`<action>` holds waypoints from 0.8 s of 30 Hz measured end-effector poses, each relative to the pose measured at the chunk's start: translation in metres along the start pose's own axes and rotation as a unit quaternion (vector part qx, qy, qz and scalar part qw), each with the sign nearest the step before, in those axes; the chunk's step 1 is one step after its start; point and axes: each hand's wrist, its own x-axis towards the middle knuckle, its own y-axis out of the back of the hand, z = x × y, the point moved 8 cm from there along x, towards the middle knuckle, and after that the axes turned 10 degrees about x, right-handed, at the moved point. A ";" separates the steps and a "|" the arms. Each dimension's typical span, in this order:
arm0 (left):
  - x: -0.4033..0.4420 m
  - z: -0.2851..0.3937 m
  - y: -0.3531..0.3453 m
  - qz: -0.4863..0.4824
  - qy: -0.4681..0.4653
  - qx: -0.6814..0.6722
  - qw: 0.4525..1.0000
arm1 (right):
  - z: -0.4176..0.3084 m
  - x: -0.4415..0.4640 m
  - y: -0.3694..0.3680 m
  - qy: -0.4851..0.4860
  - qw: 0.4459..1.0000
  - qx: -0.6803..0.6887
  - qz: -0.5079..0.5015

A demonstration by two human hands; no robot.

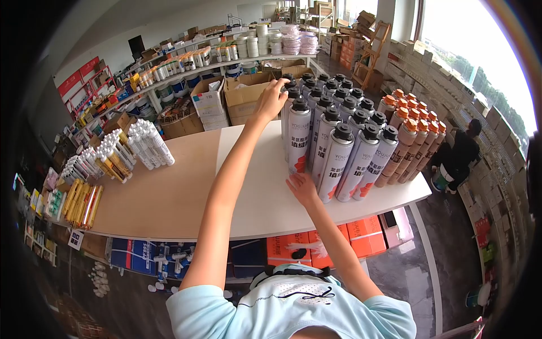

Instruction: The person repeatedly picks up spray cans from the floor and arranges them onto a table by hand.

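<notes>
Rows of white cans with black caps (339, 152) stand upright on the pale table (248, 186). My left hand (272, 100) reaches to the back left corner of the group, its fingers at the black cap of a can there. My right hand (302, 188) is low at the front left, its fingertips by the base of a front can (298, 135). Whether either hand grips a can is hard to make out. Brown cans with orange caps (409, 144) stand to the right of the white ones.
White tubes (149, 144) and yellow tubes (83, 204) are on the left of the table. Open cardboard boxes (245, 93) sit behind it. Orange boxes (367, 236) are stored beneath. A person (464, 150) is at the right, near the shelves.
</notes>
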 end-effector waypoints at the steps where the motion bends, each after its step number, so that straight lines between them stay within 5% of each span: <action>1: -0.004 0.012 0.007 -0.003 -0.006 -0.002 1.000 | -0.002 0.001 0.000 0.006 1.000 -0.007 0.000; 4: -0.022 0.049 0.018 -0.097 -0.034 -0.088 0.991 | 0.001 0.008 0.005 -0.005 1.000 0.009 0.018; 8: -0.038 0.055 0.005 -0.154 -0.070 -0.021 0.985 | 0.005 0.017 0.004 0.002 1.000 0.019 0.014; 24: -0.040 0.060 0.001 -0.139 -0.063 -0.038 0.988 | 0.005 0.038 0.012 -0.058 0.994 0.083 0.027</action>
